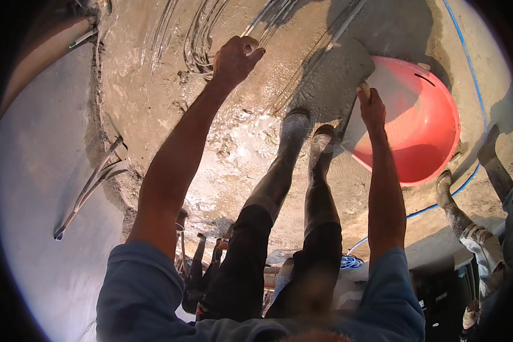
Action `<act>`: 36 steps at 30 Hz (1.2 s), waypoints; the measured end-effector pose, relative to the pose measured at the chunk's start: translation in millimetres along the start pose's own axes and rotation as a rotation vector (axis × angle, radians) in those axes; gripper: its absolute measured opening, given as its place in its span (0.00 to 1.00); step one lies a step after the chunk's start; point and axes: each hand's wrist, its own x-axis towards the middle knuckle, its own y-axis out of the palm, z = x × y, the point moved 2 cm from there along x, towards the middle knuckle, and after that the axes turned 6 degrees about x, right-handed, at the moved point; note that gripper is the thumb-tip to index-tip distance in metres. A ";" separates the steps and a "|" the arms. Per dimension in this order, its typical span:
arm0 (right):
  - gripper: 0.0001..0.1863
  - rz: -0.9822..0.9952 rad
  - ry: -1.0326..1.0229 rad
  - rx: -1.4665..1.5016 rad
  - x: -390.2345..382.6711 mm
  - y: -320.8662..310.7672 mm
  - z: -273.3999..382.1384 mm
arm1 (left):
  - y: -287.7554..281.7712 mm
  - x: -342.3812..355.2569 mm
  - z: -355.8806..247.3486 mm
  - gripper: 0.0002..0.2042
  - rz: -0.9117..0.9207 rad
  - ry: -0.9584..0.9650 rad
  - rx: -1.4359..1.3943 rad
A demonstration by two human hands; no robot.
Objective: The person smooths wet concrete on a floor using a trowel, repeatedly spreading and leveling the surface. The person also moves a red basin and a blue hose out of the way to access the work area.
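Observation:
My left hand (238,60) is raised over the wet, streaked mortar (154,85), fingers loosely curled with a gap to the thumb; I see nothing held in it. My right hand (372,108) is closed around the pale handle (363,90) of a flat, mortar-coated tool (347,62), just beside the wide red tub (424,137). My two dark, mud-coated boots (295,128) stand in the mortar below the tool.
A blue hose (469,57) curves along the right, coiling near the bottom. Other people's muddy legs (456,208) are at the right, more at lower centre. A bent metal tool (91,182) lies along the left edge of the mortar, beside a smooth grey slab (45,148).

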 end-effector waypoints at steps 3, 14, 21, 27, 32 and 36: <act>0.29 0.025 -0.173 0.009 46.8 2.6 9.0 | 26.0 -72.4 20.7 0.16 0.078 -0.150 -0.091; 0.31 0.320 -0.345 -0.275 -31.5 70.2 -5.8 | 74.0 -404.1 79.0 0.13 0.246 -0.676 -0.211; 0.22 0.445 -0.605 -0.381 -155.0 209.0 -11.2 | 88.7 -418.6 17.4 0.12 0.048 -0.757 -0.527; 0.20 0.696 -0.428 -0.072 -325.0 313.6 -18.0 | 56.4 -437.3 -66.6 0.08 -0.169 -0.678 -0.679; 0.22 0.147 -0.438 -0.213 -253.7 237.9 -19.5 | 79.5 -500.4 -81.6 0.10 -0.299 -0.983 -0.974; 0.22 0.032 -0.155 0.047 -195.4 226.5 -13.2 | 95.0 -523.4 -80.7 0.10 -0.185 -1.059 -0.926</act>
